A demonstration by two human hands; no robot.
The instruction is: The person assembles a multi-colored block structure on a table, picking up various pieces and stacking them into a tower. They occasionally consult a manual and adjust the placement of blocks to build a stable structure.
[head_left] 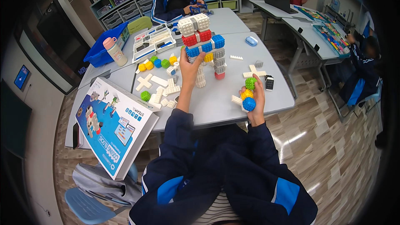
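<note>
Block figure, studded plastic, upright at mid-table, whether its feet bear on the surface not certain: head a broad white block with a grey band round the middle; beneath it a red tier, similarly banded in grey; then a blue tier, its right end standing out as a round-cornered blue block; yellow at the hip; two legs, the right one stacked in grey and ending in a red foot, the left one pale. Left hand: thumb and fingers pinching the figure's blue tier. Right hand: fingers curled round a small block cluster, green, yellow and blue, with a white piece projecting leftward. Nearby: white cross-shaped piece, loose coloured blocks, illustrated box
</note>
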